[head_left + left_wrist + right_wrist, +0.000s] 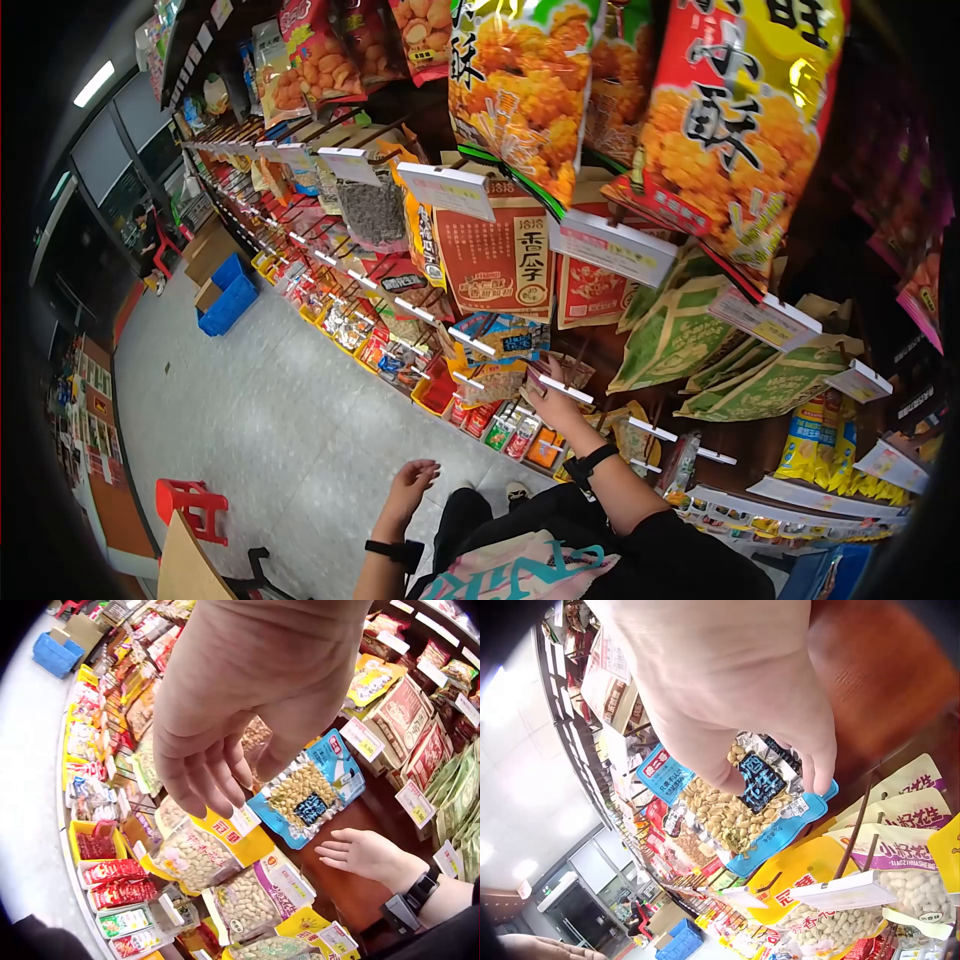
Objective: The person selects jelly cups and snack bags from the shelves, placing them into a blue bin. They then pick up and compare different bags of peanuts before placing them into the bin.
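Observation:
My right hand point(560, 405) reaches in at the rack, fingers extended. In the right wrist view this hand point(735, 697) overlaps a blue peanut packet point(739, 814); the left wrist view shows the hand point(371, 859) just beside the packet point(307, 795), with a gap between them. My left hand point(408, 490) hangs in the air in front of the lower shelves, fingers loosely bent and holding nothing. From its own wrist camera, the left hand point(255, 697) appears above yellow-topped peanut bags point(199, 851). A purple-and-white peanut bag point(259, 896) hangs near them.
Hooks with price tags point(565, 388) stick out around the right hand. Large snack bags point(525, 90) hang overhead, brown paper bags point(495, 255) and green bags point(680, 335) below them. Blue crates point(230, 295) and a red stool point(192, 508) stand on the floor. A seated person is far back.

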A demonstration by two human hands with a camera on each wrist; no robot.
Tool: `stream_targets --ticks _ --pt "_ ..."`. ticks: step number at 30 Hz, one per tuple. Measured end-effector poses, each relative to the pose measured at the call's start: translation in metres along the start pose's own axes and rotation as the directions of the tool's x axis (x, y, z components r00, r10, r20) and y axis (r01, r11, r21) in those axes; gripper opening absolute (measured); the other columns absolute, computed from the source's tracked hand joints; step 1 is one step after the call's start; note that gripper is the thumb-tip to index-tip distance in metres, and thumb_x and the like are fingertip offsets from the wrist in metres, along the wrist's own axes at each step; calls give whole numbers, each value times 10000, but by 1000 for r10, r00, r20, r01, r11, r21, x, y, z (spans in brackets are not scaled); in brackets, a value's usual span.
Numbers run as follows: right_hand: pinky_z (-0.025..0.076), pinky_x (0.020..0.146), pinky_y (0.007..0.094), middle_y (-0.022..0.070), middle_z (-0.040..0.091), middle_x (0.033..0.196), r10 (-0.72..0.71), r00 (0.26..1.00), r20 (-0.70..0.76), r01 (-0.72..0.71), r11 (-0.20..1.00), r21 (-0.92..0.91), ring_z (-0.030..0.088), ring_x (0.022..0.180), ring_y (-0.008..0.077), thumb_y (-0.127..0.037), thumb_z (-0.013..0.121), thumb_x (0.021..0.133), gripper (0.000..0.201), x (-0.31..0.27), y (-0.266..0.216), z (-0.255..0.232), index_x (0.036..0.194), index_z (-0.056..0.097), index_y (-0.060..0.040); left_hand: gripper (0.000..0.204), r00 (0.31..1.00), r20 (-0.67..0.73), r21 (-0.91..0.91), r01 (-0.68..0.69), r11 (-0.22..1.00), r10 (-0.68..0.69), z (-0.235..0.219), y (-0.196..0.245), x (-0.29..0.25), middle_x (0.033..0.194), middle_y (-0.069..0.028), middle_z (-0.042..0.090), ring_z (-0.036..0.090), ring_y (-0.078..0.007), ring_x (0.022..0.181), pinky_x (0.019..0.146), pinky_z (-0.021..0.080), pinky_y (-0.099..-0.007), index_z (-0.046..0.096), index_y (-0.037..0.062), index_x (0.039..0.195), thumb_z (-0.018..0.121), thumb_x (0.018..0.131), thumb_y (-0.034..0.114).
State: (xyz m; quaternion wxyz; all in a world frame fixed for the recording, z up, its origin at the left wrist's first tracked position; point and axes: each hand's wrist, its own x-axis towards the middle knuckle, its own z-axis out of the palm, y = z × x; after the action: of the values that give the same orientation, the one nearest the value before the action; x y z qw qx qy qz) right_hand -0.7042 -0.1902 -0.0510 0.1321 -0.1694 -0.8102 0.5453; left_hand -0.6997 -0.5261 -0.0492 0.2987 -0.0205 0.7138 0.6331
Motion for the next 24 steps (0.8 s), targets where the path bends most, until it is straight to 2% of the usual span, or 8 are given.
stream_targets --ticks 3,5,7,9,11,17,21,24 --pt "401 1013 453 282 470 1309 -91 991 -100 68 974 -217 469 1239 385 -123 640 820 740 18 37 15 1433 240 -16 316 990 129 66 -67 996 58 -2 20 53 1161 -104 622 613 -200 1057 883 484 -314 517 25 1219 581 937 151" --pt "411 999 457 277 475 1308 -70 993 -94 50 980 -194 505 1200 386 -139 641 826 731 22 43 21 1434 248 -37 417 941 184 95 -304 948 283 0 27 91 1186 -102 590 605 -206 1049 889 483 -322 463 60 1295 616 909 101" --pt "408 1002 459 278 467 1309 21 994 -110 -18 999 27 510 1182 406 -143 642 825 724 21 37 28 1429 257 -36 475 917 221 121 -364 923 333 10 59 116 1208 -118 561 580 -218 1076 913 479 -335 446 64 1311 636 876 69" --pt "418 998 443 271 491 1284 -4 987 -158 0 1000 -27 521 1180 386 -147 639 838 730 24 42 32 1434 235 -25 535 886 261 131 -425 895 383 19 84 145 1231 -133 531 556 -229 1103 936 476 -349 429 68 1326 657 843 37" --pt "424 998 431 263 521 1249 -20 975 -220 31 998 47 531 1182 355 -156 639 849 726 31 54 39 1432 232 -10 595 758 307 257 -648 716 576 25 95 174 1257 -172 480 519 -262 1133 941 473 -360 417 77 1355 686 823 74" --pt "464 990 365 174 416 1377 219 937 -273 -183 971 153 515 1215 269 39 594 840 689 36 6 41 1425 232 1 543 665 531 338 -734 589 525 32 138 220 1322 -211 430 394 -382 1257 1066 338 -445 553 111 1288 735 799 261" --pt "510 881 358 215 414 1374 106 938 -329 -47 982 182 563 1166 292 -51 591 858 667 24 8 52 1420 239 22 548 579 678 293 -778 557 452 37 152 238 1446 -225 336 294 -379 1356 1091 292 -452 576 124 1279 744 783 287" --pt "514 854 348 232 432 1352 73 931 -357 -103 993 -64 598 1106 286 -43 582 869 643 5 -23 57 1409 241 34 546 486 757 203 -809 551 436 44 152 256 1386 -237 349 330 -401 1306 1073 291 -465 591 90 1257 712 758 273"
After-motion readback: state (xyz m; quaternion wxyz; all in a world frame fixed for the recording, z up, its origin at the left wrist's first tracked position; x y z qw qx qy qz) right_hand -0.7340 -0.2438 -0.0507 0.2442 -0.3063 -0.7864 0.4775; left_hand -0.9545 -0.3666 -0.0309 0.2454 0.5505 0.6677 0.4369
